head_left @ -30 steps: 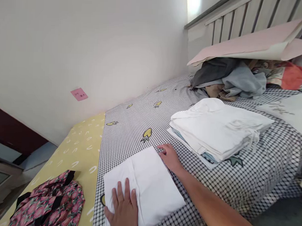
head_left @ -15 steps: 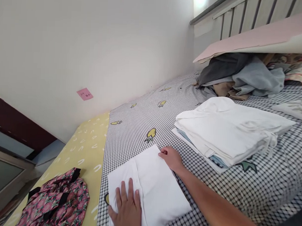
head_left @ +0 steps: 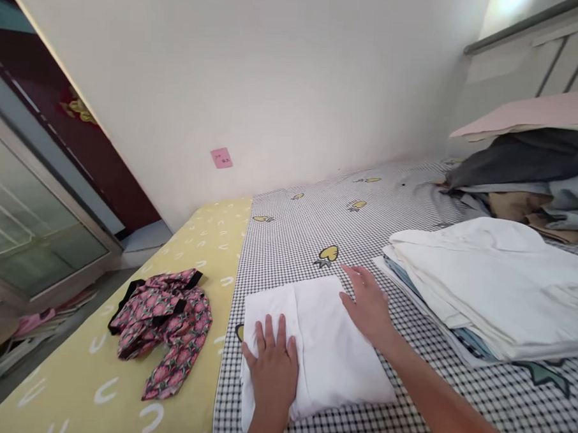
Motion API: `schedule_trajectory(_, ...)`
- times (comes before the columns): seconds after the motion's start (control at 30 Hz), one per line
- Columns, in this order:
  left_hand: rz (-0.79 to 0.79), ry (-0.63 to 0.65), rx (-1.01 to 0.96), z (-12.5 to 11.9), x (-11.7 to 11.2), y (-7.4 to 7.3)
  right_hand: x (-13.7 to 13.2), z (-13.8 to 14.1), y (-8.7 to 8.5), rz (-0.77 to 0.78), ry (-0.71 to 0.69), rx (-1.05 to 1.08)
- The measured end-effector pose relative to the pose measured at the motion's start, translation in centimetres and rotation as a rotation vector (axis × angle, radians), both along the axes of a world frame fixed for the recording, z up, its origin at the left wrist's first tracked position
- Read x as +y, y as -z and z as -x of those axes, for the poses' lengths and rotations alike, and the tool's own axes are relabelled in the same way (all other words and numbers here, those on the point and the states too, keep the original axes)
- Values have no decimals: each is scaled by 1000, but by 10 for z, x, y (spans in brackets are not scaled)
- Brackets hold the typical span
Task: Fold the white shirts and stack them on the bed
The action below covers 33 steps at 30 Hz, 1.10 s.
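A white garment (head_left: 333, 352), folded into a flat rectangle with a placket down its middle, lies on the checked bedsheet (head_left: 293, 232). Flat on its left part rests my left hand (head_left: 273, 362), fingers spread. My right hand (head_left: 369, 306) is at the garment's far right corner, its fingers apart and holding nothing; whether it touches the cloth I cannot tell. To the right sits a stack of folded white clothes (head_left: 482, 276) with some blue cloth between the layers.
A pink floral garment (head_left: 169, 320) with black trim lies crumpled on the yellow sheet (head_left: 94, 383) at left. Dark and grey clothes (head_left: 531, 160) are heaped at the back right under a pink board (head_left: 537, 112). The white wall (head_left: 295, 83) bounds the bed's far side.
My right hand has let go of the garment's edge and its fingers have opened. My left hand stays flat on the garment. The view has turned left, showing more of the floral garment.
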<state>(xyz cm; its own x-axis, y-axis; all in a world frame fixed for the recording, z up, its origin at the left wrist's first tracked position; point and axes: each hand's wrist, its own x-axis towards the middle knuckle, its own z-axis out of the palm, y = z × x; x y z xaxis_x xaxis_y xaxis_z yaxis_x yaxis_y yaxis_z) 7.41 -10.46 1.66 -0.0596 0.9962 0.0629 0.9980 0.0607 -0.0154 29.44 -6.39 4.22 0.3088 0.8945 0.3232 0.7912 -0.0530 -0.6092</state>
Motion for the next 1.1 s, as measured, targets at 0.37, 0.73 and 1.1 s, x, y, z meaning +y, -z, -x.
schedule_trajectory(0.37, -41, 42, -282, 3, -2, 10, -71, 41, 62, 330, -263, -424)
schedule_trajectory(0.73, -287, 7, -1007, 46, -7, 20, -71, 43, 50, 386, -250, -437)
schedule_trajectory(1.1, -390, -143, -1158, 101, -42, 26, -90, 56, 36, 100, -276, -558)
